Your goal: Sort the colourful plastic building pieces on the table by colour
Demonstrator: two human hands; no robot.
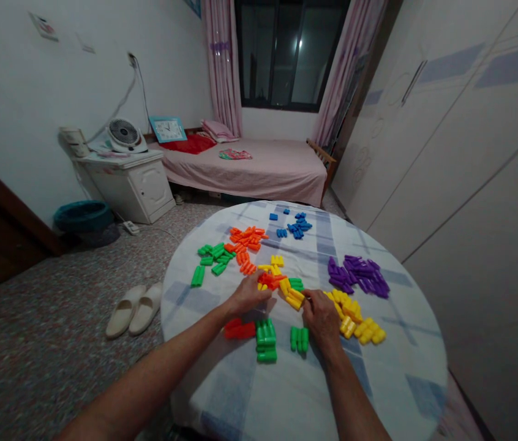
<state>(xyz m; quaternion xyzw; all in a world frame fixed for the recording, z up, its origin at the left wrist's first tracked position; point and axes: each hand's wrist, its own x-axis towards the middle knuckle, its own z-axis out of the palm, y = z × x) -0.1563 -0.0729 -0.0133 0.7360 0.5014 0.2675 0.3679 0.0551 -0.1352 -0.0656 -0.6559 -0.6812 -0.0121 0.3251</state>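
Both hands rest on the round table (240, 392) amid coloured plastic pegs. The left hand (247, 295) pinches a red peg (269, 280) in the mixed middle pile; the right hand (321, 315) curls its fingers around a yellow peg (294, 299), just beside the yellow heap (357, 318).

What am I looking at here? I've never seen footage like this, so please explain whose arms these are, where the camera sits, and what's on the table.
The one picture comes from a camera on a person's head, looking down. Both bare arms are theirs. The left hand and right hand touch a mixed pile of small plastic pieces on a round table with a checked cloth. Around it lie piles by colour: orange, blue, purple, yellow, green. Whether either hand grips a piece is unclear.
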